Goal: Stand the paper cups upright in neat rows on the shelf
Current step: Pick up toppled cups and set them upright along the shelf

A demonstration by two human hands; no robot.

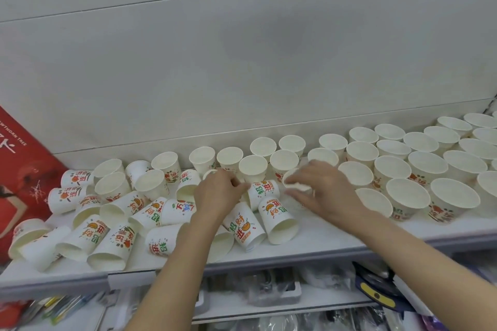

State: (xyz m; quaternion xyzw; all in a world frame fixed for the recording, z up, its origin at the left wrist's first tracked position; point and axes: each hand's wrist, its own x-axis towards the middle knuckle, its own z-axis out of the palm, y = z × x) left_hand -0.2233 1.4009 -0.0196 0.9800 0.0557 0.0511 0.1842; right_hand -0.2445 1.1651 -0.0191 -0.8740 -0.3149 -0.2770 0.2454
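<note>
White paper cups with coloured print cover the white shelf [322, 234]. On the right half, several upright cups [407, 193] stand in rows. Further upright cups [252, 166] line the back. A heap of fallen cups [113, 236] lies on the left and in the middle. My left hand [217, 193] grips a lying cup [262, 191] in the middle of the heap. My right hand [322, 191] holds a tilted cup [294, 180] by its rim, just in front of the back row.
A red box [18, 169] stands at the shelf's left end. The white back panel [242, 75] rises behind the cups. Below the shelf edge lie packaged goods, among them a dark blue and yellow item [376, 290].
</note>
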